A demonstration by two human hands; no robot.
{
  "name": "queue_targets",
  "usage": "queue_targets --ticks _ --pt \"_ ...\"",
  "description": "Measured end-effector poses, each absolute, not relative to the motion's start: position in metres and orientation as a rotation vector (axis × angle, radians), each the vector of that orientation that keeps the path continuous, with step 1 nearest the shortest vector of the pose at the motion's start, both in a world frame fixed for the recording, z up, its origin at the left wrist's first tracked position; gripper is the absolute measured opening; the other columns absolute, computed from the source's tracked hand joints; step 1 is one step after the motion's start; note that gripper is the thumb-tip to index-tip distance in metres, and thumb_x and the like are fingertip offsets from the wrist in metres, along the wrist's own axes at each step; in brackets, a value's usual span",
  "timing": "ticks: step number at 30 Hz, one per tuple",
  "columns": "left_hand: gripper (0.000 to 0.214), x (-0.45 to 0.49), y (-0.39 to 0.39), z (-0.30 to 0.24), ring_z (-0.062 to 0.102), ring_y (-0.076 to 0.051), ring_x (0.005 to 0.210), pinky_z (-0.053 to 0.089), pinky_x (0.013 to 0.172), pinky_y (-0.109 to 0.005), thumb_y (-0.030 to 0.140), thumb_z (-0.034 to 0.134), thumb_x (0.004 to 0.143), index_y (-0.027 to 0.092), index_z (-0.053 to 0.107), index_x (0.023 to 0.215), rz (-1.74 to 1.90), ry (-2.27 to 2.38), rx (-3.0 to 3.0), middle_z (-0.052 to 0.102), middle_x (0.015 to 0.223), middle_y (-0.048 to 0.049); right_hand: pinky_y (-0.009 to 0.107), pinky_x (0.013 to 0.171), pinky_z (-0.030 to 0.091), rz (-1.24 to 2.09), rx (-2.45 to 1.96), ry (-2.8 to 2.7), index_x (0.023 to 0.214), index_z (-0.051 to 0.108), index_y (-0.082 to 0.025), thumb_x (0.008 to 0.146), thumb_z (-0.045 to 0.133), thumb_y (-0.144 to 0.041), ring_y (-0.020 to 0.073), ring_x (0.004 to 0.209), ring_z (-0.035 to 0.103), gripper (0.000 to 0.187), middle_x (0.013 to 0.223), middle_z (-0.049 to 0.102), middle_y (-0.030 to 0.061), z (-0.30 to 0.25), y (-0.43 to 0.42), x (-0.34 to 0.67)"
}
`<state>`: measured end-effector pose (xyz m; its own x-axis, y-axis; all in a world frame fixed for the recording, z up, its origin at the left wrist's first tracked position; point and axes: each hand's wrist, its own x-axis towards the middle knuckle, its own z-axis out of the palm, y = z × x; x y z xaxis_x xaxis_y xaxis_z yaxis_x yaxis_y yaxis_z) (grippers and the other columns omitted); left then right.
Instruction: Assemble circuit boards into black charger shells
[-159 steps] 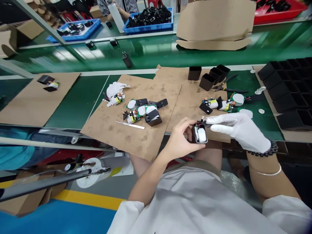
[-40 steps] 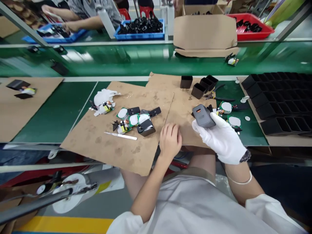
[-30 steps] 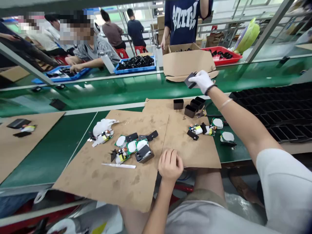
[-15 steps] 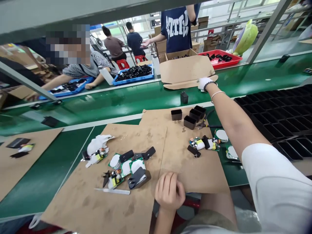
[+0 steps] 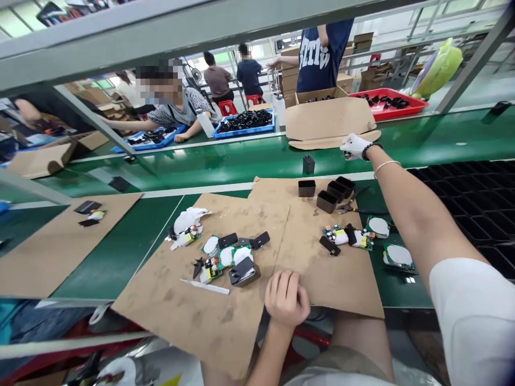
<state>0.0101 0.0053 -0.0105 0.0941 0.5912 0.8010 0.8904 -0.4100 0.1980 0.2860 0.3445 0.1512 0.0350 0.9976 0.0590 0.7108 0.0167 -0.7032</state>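
A small dark piece is on the green belt side, at the fingertips of the gloved right hand, just in front of the cardboard flap; the fingers cover most of it, so its long axis and its direction I cannot tell; the fingers are bent close together, but whether they grip the piece or only touch it is not clear; left of this hand, well apart from it, a black charger stands on the green belt, its long axis upright and its prongs pointing up; nearer, four black housings stand with openings upward, beside the pliers; the black trays are partly hidden by the right arm and cut off at the right edge; the bare left hand rests at the near edge of the cardboard sheet, fingers curled into a loose fist; its palm is hidden.
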Motion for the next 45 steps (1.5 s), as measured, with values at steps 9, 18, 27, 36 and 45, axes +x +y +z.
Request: queue_targets --ticks 9,18,27,36,45 --pt "0.019 0.014 0.007 -0.002 0.062 -0.022 0.079 0.046 0.073 -0.031 0.007 0.052 0.078 0.019 0.065 0.085 -1.228 -1.527 -2.006 0.069 0.078 -0.0063 0.022 0.061 0.053 1.028 -1.435 -2.043 0.108 0.042 -0.024 0.097 0.053 -0.027 0.0099 0.063 0.064 0.016 0.085 0.067 -0.0025 0.177 0.272 0.198" --pt "0.017 0.014 0.008 -0.002 0.059 -0.022 0.076 0.045 0.071 -0.032 0.008 0.052 0.077 0.019 0.064 0.083 -1.267 -1.530 -1.996 0.067 0.076 -0.0064 0.032 0.076 0.048 0.315 -1.754 -2.484 0.113 0.056 -0.026 0.070 0.073 -0.018 0.0261 0.091 0.066 0.046 0.104 0.070 0.0082 0.144 0.248 0.150" --pt "0.013 0.015 0.010 -0.002 0.063 -0.021 0.074 0.049 0.069 -0.032 0.011 0.054 0.079 0.020 0.063 0.083 -1.288 -1.584 -2.008 0.067 0.075 -0.0051 0.031 0.072 0.044 0.089 -1.701 -2.643 0.125 0.054 -0.028 0.079 0.065 -0.029 0.0275 0.094 0.068 0.047 0.111 0.072 0.0089 0.146 0.230 0.155" --pt "0.060 0.006 0.012 0.020 0.061 -0.030 0.128 0.054 0.104 -0.043 0.022 0.073 0.080 0.017 0.052 0.137 -1.803 -1.955 -2.249 0.062 0.136 -0.0168 0.029 0.071 0.041 0.130 -1.259 -2.834 0.112 0.059 -0.026 0.088 0.059 -0.025 0.0245 0.092 0.066 0.024 0.101 0.071 0.0069 0.147 0.068 0.140" --pt "0.022 0.011 0.011 0.019 0.071 -0.026 0.088 0.059 0.079 -0.040 0.019 0.079 0.075 0.019 0.063 0.090 -1.632 -2.111 -2.070 0.071 0.090 -0.0061 0.028 0.068 0.047 0.995 -1.166 -2.180 0.106 0.048 -0.025 0.091 0.057 -0.038 0.0149 0.071 0.053 0.021 0.081 0.053 -0.0032 0.142 0.056 0.165"
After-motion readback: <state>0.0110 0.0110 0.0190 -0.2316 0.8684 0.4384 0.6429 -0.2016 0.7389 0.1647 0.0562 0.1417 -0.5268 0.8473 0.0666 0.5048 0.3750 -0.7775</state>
